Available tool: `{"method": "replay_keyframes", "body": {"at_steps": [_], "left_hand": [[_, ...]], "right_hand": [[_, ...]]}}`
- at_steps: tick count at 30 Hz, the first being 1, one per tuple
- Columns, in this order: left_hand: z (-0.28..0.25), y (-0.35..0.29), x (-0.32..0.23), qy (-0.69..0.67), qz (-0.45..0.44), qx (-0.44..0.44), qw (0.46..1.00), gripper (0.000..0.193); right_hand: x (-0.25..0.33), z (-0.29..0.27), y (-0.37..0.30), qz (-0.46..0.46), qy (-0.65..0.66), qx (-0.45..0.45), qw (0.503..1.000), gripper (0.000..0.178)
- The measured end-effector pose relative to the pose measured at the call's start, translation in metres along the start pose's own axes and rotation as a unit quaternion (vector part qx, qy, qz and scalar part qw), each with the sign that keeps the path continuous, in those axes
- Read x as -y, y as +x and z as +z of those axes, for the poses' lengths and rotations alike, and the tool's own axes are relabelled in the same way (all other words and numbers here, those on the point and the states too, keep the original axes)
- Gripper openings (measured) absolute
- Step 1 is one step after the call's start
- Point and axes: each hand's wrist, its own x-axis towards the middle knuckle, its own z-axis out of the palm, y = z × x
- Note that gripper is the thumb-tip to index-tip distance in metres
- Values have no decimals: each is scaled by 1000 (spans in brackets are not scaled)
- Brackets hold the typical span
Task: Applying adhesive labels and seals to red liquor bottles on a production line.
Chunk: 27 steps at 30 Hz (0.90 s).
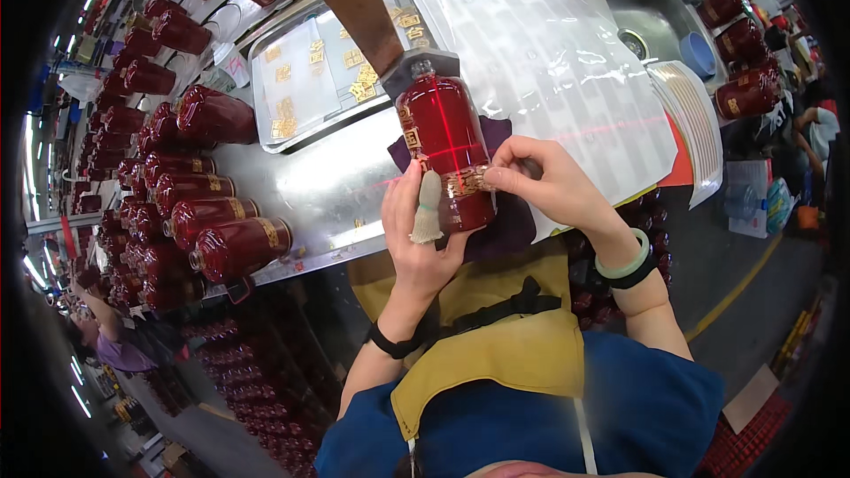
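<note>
A glossy dark red glass bottle [443, 124] lies on a dark purple cloth [496, 131], its neck pointing away from me against a metal bracket [429, 64]. Gold characters run along its left side, and a gold decorative band [462, 181] crosses its lower part. Thin red light lines cross on the glass. My left hand [416, 243] is closed round the bottle's lower left side; a pale finger cot [428, 208] covers one finger. At the band's right end, the thumb and forefinger of my right hand [544, 181] pinch together, their tips partly hiding it.
Beyond the bottle sits a metal tray [258, 97] with gold character pieces. White plastic film [540, 53] covers the bench up to a sink [620, 0] holding a blue bowl [698, 55]. Many red bottles [241, 248] crowd the left. A brown bar [350, 0] reaches overhead.
</note>
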Motion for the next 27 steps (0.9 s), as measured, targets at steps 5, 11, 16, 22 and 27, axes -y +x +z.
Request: {"method": "replay_keyframes", "body": {"at_steps": [5, 11, 16, 22, 27], "left_hand": [[2, -1, 0, 30, 41, -11, 999, 69], [3, -1, 2, 19, 30, -4, 999, 67], [2, -5, 4, 1, 17, 5, 1000, 69], [3, -6, 5, -11, 20, 8, 1000, 78], [2, -6, 5, -7, 19, 18, 1000, 72]], "right_hand": [[7, -1, -6, -15, -50, -27, 998, 26], [-2, 0, -1, -22, -69, -44, 996, 26], [-6, 1, 3, -11, -67, -41, 997, 26], [-14, 2, 3, -37, -49, -42, 997, 26], [-29, -11, 9, 0, -45, -68, 997, 25]]}}
